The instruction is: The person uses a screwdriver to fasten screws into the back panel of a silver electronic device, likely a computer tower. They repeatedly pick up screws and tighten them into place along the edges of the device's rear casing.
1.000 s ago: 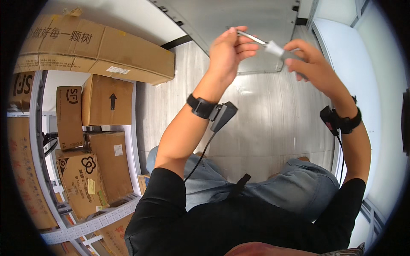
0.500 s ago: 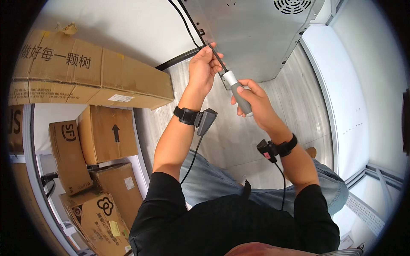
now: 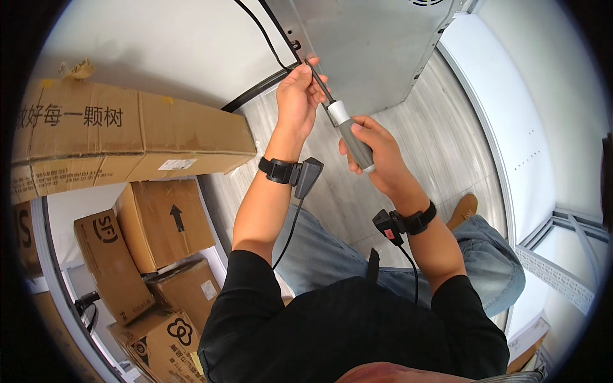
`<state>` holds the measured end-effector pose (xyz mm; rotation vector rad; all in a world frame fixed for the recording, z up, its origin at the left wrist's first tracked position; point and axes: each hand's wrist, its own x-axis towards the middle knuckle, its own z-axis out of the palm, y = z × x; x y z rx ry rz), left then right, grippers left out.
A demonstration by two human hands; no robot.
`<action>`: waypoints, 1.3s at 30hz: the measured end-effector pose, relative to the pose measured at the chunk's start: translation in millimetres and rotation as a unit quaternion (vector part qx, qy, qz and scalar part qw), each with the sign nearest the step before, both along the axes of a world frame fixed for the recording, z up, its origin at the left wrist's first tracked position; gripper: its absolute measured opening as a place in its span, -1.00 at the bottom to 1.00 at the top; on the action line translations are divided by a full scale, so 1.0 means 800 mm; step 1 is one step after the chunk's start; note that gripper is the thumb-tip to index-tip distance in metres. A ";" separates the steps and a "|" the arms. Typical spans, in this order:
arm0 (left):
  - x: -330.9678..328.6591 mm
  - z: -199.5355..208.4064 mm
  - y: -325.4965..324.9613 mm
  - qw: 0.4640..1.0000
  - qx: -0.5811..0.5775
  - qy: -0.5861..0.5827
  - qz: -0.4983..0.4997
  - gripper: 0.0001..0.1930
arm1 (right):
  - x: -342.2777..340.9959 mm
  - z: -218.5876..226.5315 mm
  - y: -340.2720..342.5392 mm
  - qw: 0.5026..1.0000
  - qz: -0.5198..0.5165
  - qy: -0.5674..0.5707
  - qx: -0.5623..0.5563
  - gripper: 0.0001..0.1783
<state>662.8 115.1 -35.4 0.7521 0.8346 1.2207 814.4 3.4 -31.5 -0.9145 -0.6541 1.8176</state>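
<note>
A screwdriver (image 3: 357,150) with a grey handle, a white collar and a dark shaft slants up and leftward. Wrapped round its handle is my right hand (image 3: 384,152). My left hand (image 3: 295,101) pinches the shaft close to the tip, its thumb and forefinger together and the other fingers curled behind. That tip meets the left edge of a grey sheet-metal appliance panel (image 3: 370,60), near its lower part. Whether a screw sits under the tip, I cannot make out.
A long cardboard box (image 3: 191,124) lies at the left, above several stacked cartons (image 3: 169,223). A black cable (image 3: 265,35) hangs beside the panel's edge. Beneath is grey wood-look floor (image 3: 440,147), with a white frame (image 3: 482,96) on the right. Wrist devices trail cords.
My view has shifted slightly, so the panel sits higher and a brown shoe shows more at the right. Both hands keep their hold on the screwdriver, its tip still at the panel's edge.
</note>
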 end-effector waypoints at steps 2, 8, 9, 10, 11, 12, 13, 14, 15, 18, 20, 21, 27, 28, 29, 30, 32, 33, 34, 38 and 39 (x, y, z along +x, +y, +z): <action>-0.002 0.000 -0.001 1.000 0.002 -0.003 -0.004 -0.71 | -0.001 0.002 -0.002 1.000 0.001 0.004 -0.001 -0.64; -0.003 0.005 -0.004 1.000 -0.010 -0.008 0.000 -0.71 | -0.001 0.003 -0.003 0.999 0.004 0.040 -0.011 -0.67; -0.003 0.001 -0.004 1.000 -0.009 -0.007 0.001 -0.71 | -0.001 0.002 -0.004 0.999 0.005 0.049 -0.012 -0.67; -0.003 0.000 -0.003 1.000 -0.007 -0.005 -0.003 -0.71 | 0.000 0.002 -0.005 0.998 0.003 0.058 -0.012 -0.68; -0.003 0.000 -0.003 1.000 -0.006 -0.009 -0.005 -0.72 | 0.001 0.004 -0.005 0.998 0.003 0.062 -0.014 -0.67; -0.003 0.000 -0.002 1.000 -0.005 -0.013 -0.007 -0.72 | 0.002 0.005 -0.004 0.998 0.003 0.065 -0.015 -0.67; -0.002 0.001 -0.004 1.000 -0.007 -0.015 -0.008 -0.72 | 0.004 0.006 -0.007 0.997 0.004 0.070 -0.019 -0.67; -0.001 0.001 -0.007 1.000 -0.006 -0.020 -0.006 -0.72 | 0.005 0.007 -0.009 0.997 0.005 0.076 -0.024 -0.67; 0.000 0.002 -0.011 1.000 -0.006 -0.025 -0.005 -0.72 | 0.005 0.007 -0.011 0.996 0.005 0.082 -0.030 -0.67; -0.002 0.001 -0.008 0.999 0.007 -0.032 -0.007 -0.74 | 0.004 0.008 -0.011 0.994 0.007 0.103 -0.030 -0.67; -0.002 0.001 -0.004 1.000 0.008 -0.019 -0.004 -0.74 | 0.001 0.006 -0.009 0.993 0.002 0.115 -0.029 -0.67; -0.002 0.002 -0.003 1.000 0.004 -0.004 0.002 -0.73 | -0.001 0.004 -0.007 0.992 -0.002 0.120 -0.029 -0.67; -0.002 0.001 -0.003 1.000 0.013 -0.017 -0.003 -0.71 | 0.001 0.003 -0.004 0.988 0.011 0.148 -0.036 -0.69; -0.004 0.003 -0.002 1.000 0.011 -0.016 -0.006 -0.71 | -0.001 0.004 -0.004 0.988 0.011 0.149 -0.036 -0.69; -0.006 0.005 -0.001 1.000 0.009 -0.015 -0.008 -0.71 | -0.003 0.005 -0.003 0.988 0.009 0.151 -0.033 -0.70; -0.008 0.007 0.000 1.000 0.012 -0.017 -0.009 -0.71 | -0.006 0.006 -0.003 0.988 0.006 0.153 -0.030 -0.70; -0.011 0.007 0.001 1.000 0.016 -0.020 -0.012 -0.72 | -0.008 0.007 -0.003 0.987 0.004 0.156 -0.028 -0.70; -0.011 0.007 0.001 1.000 0.015 -0.020 -0.012 -0.72 | -0.010 0.009 -0.004 0.987 0.004 0.157 -0.029 -0.70; -0.011 0.007 0.002 1.000 0.014 -0.021 -0.013 -0.72 | -0.010 0.010 -0.004 0.987 0.003 0.158 -0.028 -0.70; -0.010 0.010 0.002 1.000 0.001 -0.018 -0.018 -0.72 | -0.010 0.008 -0.003 0.983 0.006 0.182 -0.037 -0.69; -0.010 0.012 0.002 1.000 -0.001 -0.015 -0.017 -0.72 | -0.011 0.010 -0.003 0.985 0.003 0.169 -0.032 -0.66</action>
